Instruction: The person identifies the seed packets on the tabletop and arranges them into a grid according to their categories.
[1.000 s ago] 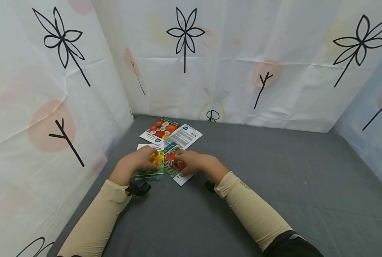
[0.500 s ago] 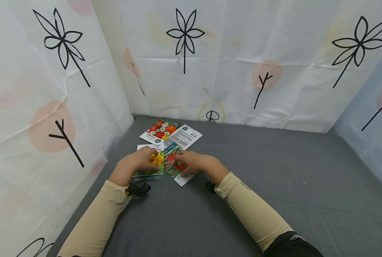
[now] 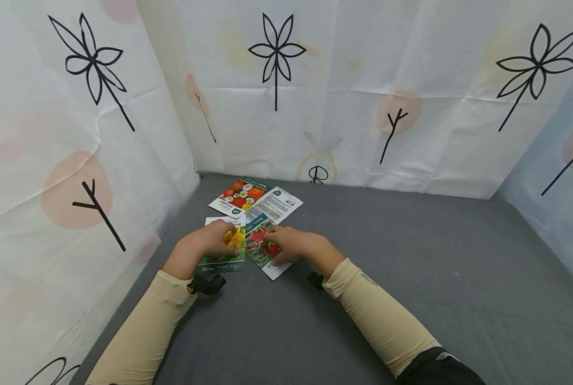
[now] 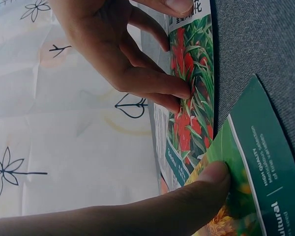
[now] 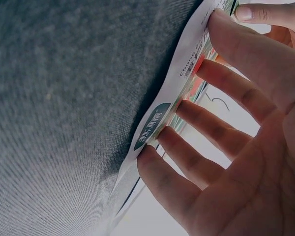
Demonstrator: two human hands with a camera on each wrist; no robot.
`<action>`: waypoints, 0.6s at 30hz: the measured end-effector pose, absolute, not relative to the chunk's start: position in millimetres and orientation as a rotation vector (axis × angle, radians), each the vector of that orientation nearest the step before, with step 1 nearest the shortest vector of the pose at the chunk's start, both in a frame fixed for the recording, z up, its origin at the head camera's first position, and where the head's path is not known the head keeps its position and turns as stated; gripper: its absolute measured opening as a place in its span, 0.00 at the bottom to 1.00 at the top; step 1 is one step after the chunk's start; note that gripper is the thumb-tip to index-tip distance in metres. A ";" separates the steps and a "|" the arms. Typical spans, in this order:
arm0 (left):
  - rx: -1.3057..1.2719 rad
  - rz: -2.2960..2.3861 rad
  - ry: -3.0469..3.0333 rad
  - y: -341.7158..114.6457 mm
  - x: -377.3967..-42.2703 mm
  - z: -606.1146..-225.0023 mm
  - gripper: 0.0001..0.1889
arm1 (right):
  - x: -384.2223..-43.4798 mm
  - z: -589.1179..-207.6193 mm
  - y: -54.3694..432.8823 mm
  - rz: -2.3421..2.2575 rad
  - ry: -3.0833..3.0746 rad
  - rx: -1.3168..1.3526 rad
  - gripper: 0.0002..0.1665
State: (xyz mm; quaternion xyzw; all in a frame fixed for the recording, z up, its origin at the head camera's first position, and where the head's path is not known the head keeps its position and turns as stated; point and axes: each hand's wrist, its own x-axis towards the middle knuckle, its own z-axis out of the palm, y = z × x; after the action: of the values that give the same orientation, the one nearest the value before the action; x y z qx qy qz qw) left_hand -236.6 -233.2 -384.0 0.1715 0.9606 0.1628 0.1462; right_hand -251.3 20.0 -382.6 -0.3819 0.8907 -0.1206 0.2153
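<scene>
In the head view my left hand [image 3: 213,240] rests on a seed packet with yellow flowers [image 3: 222,264], its thumb straight on the printed face in the left wrist view. A seed packet with red flowers [image 3: 256,247] lies slanted beside it, its top corner up against the others. My right hand [image 3: 292,245] touches that red-flower packet with spread, slightly bent fingertips; in the right wrist view the packet's white end [image 5: 177,83] bows a little above the cloth. Most of the left fingers are hidden behind the back of the hand.
Behind these lie a packet with red, orange and white flowers [image 3: 240,195] and a packet showing its printed text side [image 3: 276,204], partly overlapped. A grey cloth [image 3: 387,267] covers the table. White patterned curtains [image 3: 344,107] stand along the left and back edges.
The red-flower packet and my right fingertips have shifted very slightly toward the front right. The left hand and the other packets look the same.
</scene>
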 end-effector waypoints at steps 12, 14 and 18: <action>0.492 0.467 2.774 -233.5 -236.8 -384.9 0.34 | -251.1 -382.1 19.5 -0.295 2.488 -1.038 0.28; 0.490 0.467 2.775 -233.5 -237.1 -385.2 0.34 | -250.7 -381.5 19.8 -0.290 2.491 -1.034 0.28; 0.488 0.466 2.770 -233.6 -236.7 -385.2 0.34 | -249.9 -381.2 20.2 -0.279 2.495 -1.027 0.28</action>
State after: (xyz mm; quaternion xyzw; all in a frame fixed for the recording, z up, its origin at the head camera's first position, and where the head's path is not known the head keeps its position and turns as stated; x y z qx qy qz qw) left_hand -236.7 -233.6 -385.2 0.1694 0.9614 0.1616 0.1446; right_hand -249.9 20.2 -381.2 -0.3700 0.8988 -0.1006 0.2127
